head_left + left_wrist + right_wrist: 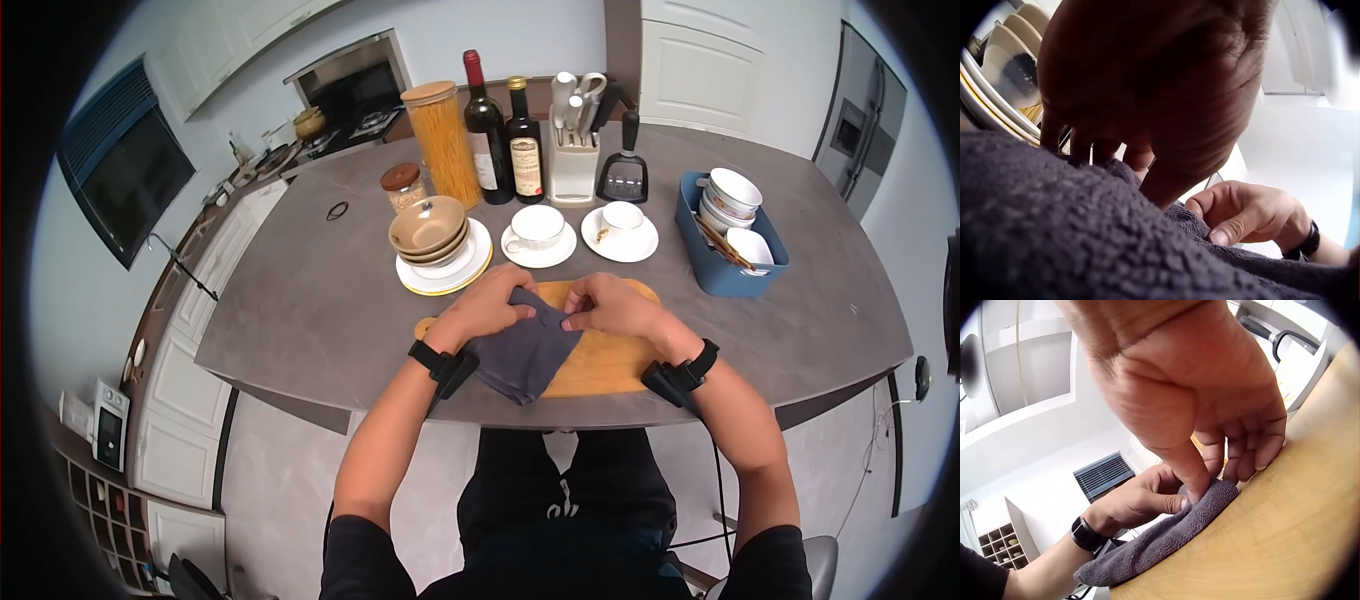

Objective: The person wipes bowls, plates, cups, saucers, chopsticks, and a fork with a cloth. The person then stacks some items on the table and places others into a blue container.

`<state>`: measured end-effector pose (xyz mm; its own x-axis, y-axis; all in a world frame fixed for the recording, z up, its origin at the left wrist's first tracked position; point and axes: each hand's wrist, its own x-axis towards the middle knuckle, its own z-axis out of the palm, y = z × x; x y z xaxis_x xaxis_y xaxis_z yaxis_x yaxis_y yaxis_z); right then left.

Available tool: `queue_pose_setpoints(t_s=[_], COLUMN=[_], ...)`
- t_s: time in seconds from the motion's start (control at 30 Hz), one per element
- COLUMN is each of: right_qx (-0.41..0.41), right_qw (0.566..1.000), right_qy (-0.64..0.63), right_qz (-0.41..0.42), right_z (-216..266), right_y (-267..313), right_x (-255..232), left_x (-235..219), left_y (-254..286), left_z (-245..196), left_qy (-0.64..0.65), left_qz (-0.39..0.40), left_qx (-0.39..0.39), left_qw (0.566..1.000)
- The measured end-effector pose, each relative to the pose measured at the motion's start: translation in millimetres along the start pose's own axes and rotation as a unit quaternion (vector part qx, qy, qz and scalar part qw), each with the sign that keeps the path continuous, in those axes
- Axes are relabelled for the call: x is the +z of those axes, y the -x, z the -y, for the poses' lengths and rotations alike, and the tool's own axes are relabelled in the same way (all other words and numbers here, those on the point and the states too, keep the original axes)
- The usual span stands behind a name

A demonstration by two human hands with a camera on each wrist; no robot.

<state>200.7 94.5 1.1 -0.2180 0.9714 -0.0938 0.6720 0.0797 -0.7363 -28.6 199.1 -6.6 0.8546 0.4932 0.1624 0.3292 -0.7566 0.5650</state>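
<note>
A dark grey terry cloth [527, 350], folded, lies across the left part of a wooden cutting board [610, 365] and hangs past its front edge. At the cloth's far left corner, my left hand [492, 303] pinches the fabric between thumb and fingers. My right hand [617, 305] pinches the far right corner; in the right wrist view its thumb and fingertips meet on the cloth's [1166, 540] edge, close over the board [1260, 531]. The left wrist view has the cloth [1066, 225] filling the foreground, with the left hand [1154, 81] above it.
Behind the board stand stacked brown bowls [428, 226] on plates, a cup [537, 228] on a saucer and another cup [622, 217] on its saucer. A blue bin [735, 277] with bowls is at right. Farther back are bottles [486, 140], a pasta jar [440, 145] and a knife block [573, 170].
</note>
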Motion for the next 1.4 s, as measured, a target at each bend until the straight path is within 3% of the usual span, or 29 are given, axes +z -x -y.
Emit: queue_pose_setpoints(t_s=[0.17,0.2,0.23,0.33,0.47,0.53,0.63,0.73,0.87,0.97,1.07,1.13,1.17,1.23,1.37,1.4], right_qx=[-0.032,-0.013,0.007,-0.037,-0.073,-0.073,-0.089,-0.091,-0.093,-0.125,-0.136,-0.13,-0.13,-0.091,-0.022,-0.016], right_qw=[0.994,0.979,0.952,0.927,0.928,0.959,0.953,0.972,0.958,0.958,0.957,0.922,0.922,0.925,0.928,0.892], right_qy=[-0.098,-0.201,-0.301,-0.366,-0.362,-0.274,-0.277,-0.211,-0.27,-0.258,-0.248,-0.332,-0.331,-0.37,-0.37,-0.451], right_qz=[-0.032,-0.043,-0.054,-0.068,-0.047,0.023,0.089,0.044,0.028,-0.006,-0.069,-0.15,-0.151,0.008,0.028,-0.007], right_z=[2.5,6.8,10.1,10.0,34.3,40.5,45.2,42.7,50.8,51.7,60.8,60.3,55.9,39.3,19.9,17.2], right_y=[10.3,13.4,15.9,22.0,50.3,61.0,68.8,75.3,80.4,79.7,85.7,89.8,93.3,101.8,118.5,120.7], right_x=[4.3,4.8,5.2,4.2,-10.4,-17.6,-16.6,-24.8,-19.5,-10.0,-8.0,-4.7,-4.0,-5.3,-8.5,-8.2], left_x=[-6.8,-9.8,-12.6,-17.1,-21.2,-21.1,-16.9,-16.3,-17.3,-18.4,-3.3,-4.3,-5.5,-4.1,1.7,4.1], left_y=[8.8,12.3,15.9,25.7,41.8,45.3,45.5,49.8,48.3,43.6,36.7,39.2,41.0,45.7,55.7,56.5], left_z=[-20.2,-25.8,-31.1,-41.8,-70.3,-77.3,-75.8,-72.4,-79.8,-114.9,-110.6,-119.6,-125.4,-129.7,-136.3,-135.6], left_qy=[0.067,0.066,0.151,0.299,0.424,0.438,0.43,0.405,0.409,0.464,0.448,0.48,0.512,0.505,0.515,0.515], left_qz=[-0.02,-0.021,-0.028,-0.01,0.023,0.023,0.036,0.063,0.104,0.076,0.049,0.046,0.042,0.022,0.0,0.003], left_qx=[-0.096,-0.098,-0.121,-0.125,-0.105,-0.115,-0.102,-0.076,-0.039,-0.057,-0.098,-0.106,-0.115,-0.11,-0.109,-0.11], left_qw=[0.993,0.993,0.981,0.946,0.899,0.891,0.896,0.909,0.906,0.881,0.887,0.869,0.85,0.856,0.85,0.85])
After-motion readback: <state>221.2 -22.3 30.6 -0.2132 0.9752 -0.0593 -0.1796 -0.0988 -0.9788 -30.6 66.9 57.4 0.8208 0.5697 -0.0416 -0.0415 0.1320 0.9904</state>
